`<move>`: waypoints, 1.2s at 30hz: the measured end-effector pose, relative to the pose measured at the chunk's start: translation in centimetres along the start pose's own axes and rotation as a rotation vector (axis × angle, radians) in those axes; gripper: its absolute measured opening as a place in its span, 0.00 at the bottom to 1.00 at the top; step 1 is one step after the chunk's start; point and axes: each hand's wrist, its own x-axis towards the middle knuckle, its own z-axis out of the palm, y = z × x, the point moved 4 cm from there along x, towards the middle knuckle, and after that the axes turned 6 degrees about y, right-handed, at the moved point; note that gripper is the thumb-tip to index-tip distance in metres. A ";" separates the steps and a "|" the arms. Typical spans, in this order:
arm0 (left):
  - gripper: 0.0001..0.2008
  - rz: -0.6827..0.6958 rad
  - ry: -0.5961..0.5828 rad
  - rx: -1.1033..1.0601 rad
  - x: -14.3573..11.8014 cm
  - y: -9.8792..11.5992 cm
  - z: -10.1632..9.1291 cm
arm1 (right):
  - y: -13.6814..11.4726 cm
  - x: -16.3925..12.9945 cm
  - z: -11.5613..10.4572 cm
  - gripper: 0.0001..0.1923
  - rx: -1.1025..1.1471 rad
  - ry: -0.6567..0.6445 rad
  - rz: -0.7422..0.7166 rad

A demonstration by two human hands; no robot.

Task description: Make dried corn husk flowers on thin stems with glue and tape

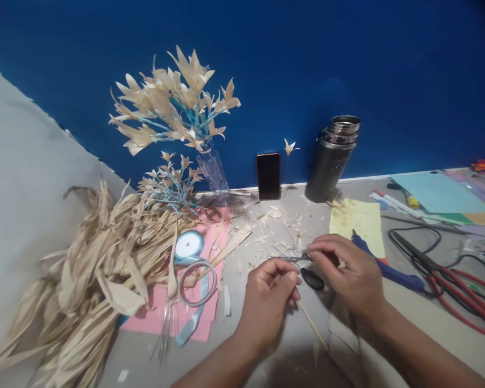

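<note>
Here the small scissors [303,265] lie crosswise between both hands, right hand [350,272] pinching the pivot, left hand [269,293] closed on a thin stick [312,323] running toward the body.

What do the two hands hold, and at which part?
The right hand holds small scissors near the pivot; the left hand pinches a thin stick at its upper end.

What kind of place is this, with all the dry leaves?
Probably a home craft table. Dried husks lie piled up, husk flowers stand in a vase, and the right hand works small scissors beside the left hand.
</note>
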 end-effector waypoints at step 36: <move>0.08 -0.228 0.024 -0.080 0.8 -0.3 0.2 | -1.2 -2.6 1.6 0.19 -0.306 -0.337 -0.453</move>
